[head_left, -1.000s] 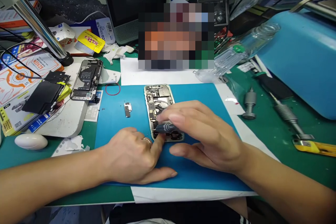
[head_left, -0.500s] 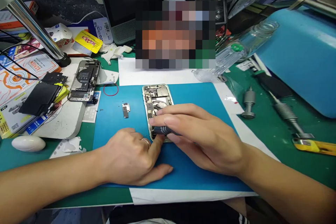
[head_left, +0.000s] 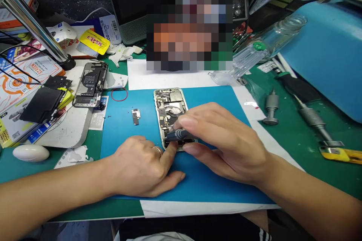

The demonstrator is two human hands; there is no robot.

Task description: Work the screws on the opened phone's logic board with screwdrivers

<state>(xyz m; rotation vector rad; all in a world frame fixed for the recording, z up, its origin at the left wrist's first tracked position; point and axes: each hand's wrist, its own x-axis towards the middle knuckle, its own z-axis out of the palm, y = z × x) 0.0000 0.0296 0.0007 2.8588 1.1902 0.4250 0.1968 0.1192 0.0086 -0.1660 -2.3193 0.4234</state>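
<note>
An opened phone lies on the blue mat, its inner parts showing. My left hand rests at its lower end, the index fingertip pressed on the phone, the other fingers curled and the thumb stretched out to the right. Between the fingers of my right hand is a dark screwdriver, tilted over the lower part of the phone; its tip is too small to make out. A small metal plate sits on the mat left of the phone.
A second opened phone lies on a white box at the left, with a white oval object in front. At the right are a metal tool, a yellow cutter and a glass jar. A monitor stands behind.
My right hand has lifted slightly and shifted a little right, tilting the screwdriver, so more of the phone shows. My left hand stays on the phone.
</note>
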